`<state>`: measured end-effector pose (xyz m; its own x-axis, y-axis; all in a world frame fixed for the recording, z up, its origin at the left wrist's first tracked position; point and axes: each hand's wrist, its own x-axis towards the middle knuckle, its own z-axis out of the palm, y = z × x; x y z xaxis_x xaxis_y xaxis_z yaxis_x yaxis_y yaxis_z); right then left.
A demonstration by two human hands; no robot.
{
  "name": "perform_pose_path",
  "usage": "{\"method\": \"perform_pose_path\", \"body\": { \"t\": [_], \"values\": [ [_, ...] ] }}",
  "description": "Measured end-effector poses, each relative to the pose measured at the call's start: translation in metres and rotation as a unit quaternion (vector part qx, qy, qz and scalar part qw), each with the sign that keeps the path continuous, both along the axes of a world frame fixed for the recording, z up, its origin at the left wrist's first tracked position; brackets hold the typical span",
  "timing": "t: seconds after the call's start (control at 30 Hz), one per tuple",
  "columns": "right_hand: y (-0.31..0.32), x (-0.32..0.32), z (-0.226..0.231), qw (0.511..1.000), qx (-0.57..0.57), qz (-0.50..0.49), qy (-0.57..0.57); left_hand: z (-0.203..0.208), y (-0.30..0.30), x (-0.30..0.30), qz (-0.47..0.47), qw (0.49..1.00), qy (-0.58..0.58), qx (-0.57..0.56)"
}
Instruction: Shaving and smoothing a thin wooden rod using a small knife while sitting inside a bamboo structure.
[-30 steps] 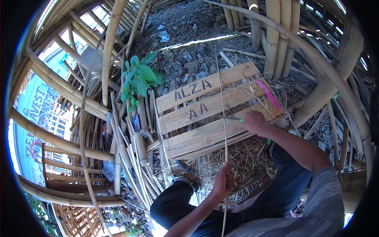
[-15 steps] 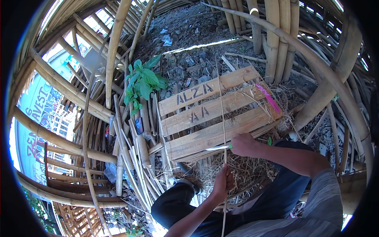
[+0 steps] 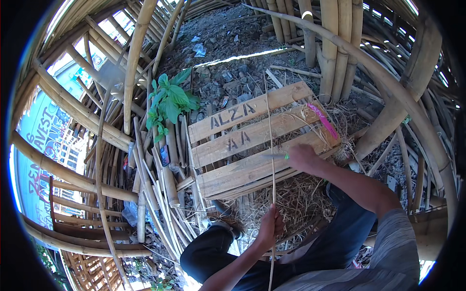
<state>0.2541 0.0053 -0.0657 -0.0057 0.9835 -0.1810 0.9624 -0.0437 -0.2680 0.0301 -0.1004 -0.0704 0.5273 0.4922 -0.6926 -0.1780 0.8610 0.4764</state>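
My left hand is closed around a long thin bamboo strip, which runs upward over the slatted wooden crate and down past my lap. In my right hand is a knife with a green part at the handle end. Its blade points left and crosses the strip above my left hand, blurred by motion. Beneath both hands, the crate's pale boards bear dark stencilled lettering and a pink mark at the right end.
Straw and shavings lie between my legs and the crate. A leafy green plant grows at the crate's left beside cut bamboo pieces. Thick bamboo posts and a curved pole stand at the right. Rubble covers the ground behind.
My right hand and the knife have moved up along the strip, away from my left hand. My left hand keeps its grip. The whole view has shifted slightly.
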Motion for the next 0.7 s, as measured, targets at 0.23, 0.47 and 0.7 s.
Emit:
{"method": "perform_pose_path", "body": {
  "t": [0.23, 0.47, 0.7],
  "values": [
    [-0.014, -0.026, 0.002, 0.998, -0.036, 0.051, 0.004, -0.006, 0.000, -0.001, 0.002, 0.998, 0.020, 0.054],
    [-0.023, -0.049, -0.003, 0.987, -0.023, 0.156, -0.020, -0.001, 0.008, -0.001, 0.021, 0.999, 0.013, 0.039],
    [-0.019, -0.035, -0.004, 0.996, -0.013, 0.091, -0.021, 0.006, 0.009, -0.002, 0.012, 0.999, 0.009, 0.032]
  ]
}}
